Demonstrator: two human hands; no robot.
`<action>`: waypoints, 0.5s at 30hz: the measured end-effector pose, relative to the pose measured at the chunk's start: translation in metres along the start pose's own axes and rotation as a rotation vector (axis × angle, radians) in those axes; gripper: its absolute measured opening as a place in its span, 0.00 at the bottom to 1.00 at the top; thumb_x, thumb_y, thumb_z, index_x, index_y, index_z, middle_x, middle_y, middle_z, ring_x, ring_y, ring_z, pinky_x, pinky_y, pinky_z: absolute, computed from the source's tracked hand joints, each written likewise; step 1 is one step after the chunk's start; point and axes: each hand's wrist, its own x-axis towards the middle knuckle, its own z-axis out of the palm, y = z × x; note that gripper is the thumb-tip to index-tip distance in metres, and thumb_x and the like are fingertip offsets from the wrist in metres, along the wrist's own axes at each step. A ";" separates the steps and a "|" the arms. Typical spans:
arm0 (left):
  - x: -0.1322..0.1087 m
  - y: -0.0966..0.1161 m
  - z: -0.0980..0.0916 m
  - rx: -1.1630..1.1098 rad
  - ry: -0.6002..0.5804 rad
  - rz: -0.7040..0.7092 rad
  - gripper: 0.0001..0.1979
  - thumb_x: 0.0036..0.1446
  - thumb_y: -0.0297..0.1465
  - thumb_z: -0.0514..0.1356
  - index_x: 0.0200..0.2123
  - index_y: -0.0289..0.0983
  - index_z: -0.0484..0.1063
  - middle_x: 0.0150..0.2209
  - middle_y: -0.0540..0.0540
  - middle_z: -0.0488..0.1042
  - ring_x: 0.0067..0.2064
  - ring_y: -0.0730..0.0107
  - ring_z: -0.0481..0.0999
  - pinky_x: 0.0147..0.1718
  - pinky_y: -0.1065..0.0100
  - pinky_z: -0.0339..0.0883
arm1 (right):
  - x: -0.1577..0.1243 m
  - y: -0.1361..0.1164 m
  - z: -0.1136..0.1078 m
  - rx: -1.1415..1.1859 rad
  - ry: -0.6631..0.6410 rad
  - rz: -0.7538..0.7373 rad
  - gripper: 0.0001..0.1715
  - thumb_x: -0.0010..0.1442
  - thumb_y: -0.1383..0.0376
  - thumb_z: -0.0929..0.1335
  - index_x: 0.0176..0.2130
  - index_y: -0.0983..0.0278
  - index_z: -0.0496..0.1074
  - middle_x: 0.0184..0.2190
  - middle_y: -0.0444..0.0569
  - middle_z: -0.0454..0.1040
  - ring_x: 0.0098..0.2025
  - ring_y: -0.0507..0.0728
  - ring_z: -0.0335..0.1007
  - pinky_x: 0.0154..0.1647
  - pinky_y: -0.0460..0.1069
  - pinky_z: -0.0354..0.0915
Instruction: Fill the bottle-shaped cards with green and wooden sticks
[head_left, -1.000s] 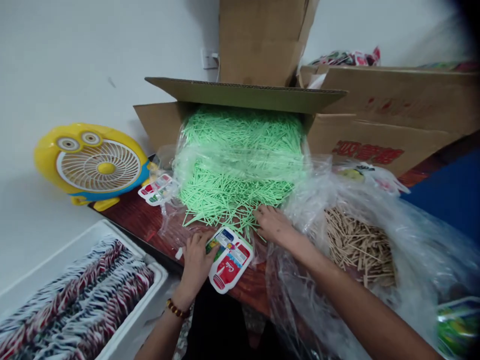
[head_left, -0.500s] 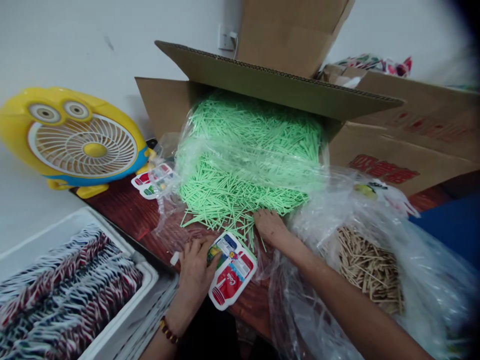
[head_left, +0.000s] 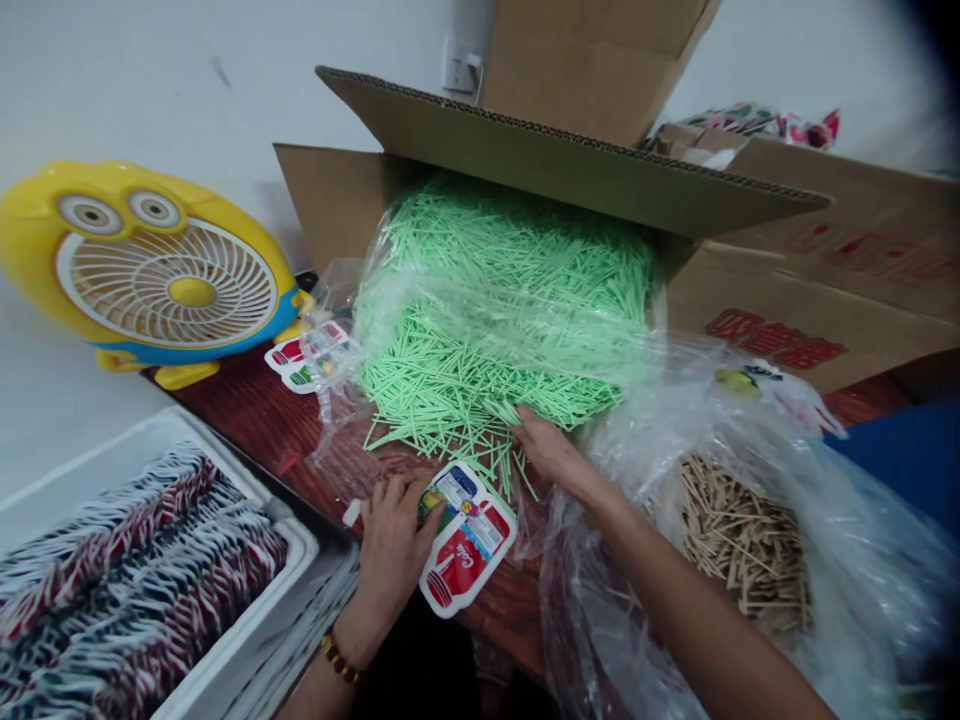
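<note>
My left hand (head_left: 394, 530) grips the left edge of a bottle-shaped printed card (head_left: 469, 550) marked Cola, its thumb on top and fingers at the side. To the right, my right hand (head_left: 544, 445) is at the front of a heap of thin green sticks (head_left: 480, 370), its fingertips closed on several of them. The heap spills from a clear plastic bag inside an open cardboard box (head_left: 562, 165) onto the dark red table (head_left: 255, 420).
A yellow fan (head_left: 191, 290) stands at the left, near another printed card (head_left: 300, 360). A white foam box (head_left: 292, 535) of stacked cards is at lower left. Brown sticks (head_left: 742, 550) lie in clear plastic at right. More cardboard boxes (head_left: 810, 310) stand behind.
My right hand has turned and its fingers have drawn together on green sticks. The view has shifted slightly; my left hand stays on the card.
</note>
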 end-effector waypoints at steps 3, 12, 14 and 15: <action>0.000 0.001 -0.002 0.005 -0.011 0.009 0.15 0.60 0.36 0.57 0.50 0.41 0.71 0.47 0.43 0.72 0.47 0.52 0.68 0.42 0.55 0.59 | 0.005 -0.013 0.000 -0.268 -0.087 -0.038 0.13 0.66 0.68 0.56 0.47 0.66 0.63 0.39 0.55 0.75 0.40 0.58 0.73 0.38 0.49 0.62; 0.001 0.002 -0.002 -0.007 0.003 -0.003 0.14 0.60 0.36 0.57 0.49 0.42 0.71 0.46 0.43 0.73 0.46 0.53 0.69 0.43 0.55 0.60 | 0.010 -0.040 0.015 -0.434 -0.120 -0.053 0.15 0.65 0.70 0.56 0.48 0.67 0.65 0.45 0.60 0.71 0.43 0.61 0.72 0.40 0.51 0.64; 0.001 0.001 -0.001 -0.013 0.001 -0.005 0.14 0.60 0.36 0.57 0.48 0.42 0.72 0.46 0.43 0.73 0.46 0.52 0.69 0.43 0.55 0.60 | 0.011 -0.044 0.018 -0.461 -0.085 -0.055 0.18 0.64 0.73 0.54 0.47 0.68 0.66 0.46 0.63 0.70 0.47 0.63 0.69 0.42 0.53 0.64; 0.001 0.001 -0.001 -0.017 0.003 -0.004 0.14 0.60 0.36 0.57 0.49 0.42 0.72 0.46 0.43 0.73 0.46 0.52 0.69 0.43 0.55 0.60 | 0.012 -0.045 0.019 -0.470 -0.065 -0.056 0.18 0.63 0.73 0.54 0.47 0.68 0.67 0.47 0.63 0.70 0.48 0.64 0.67 0.44 0.54 0.63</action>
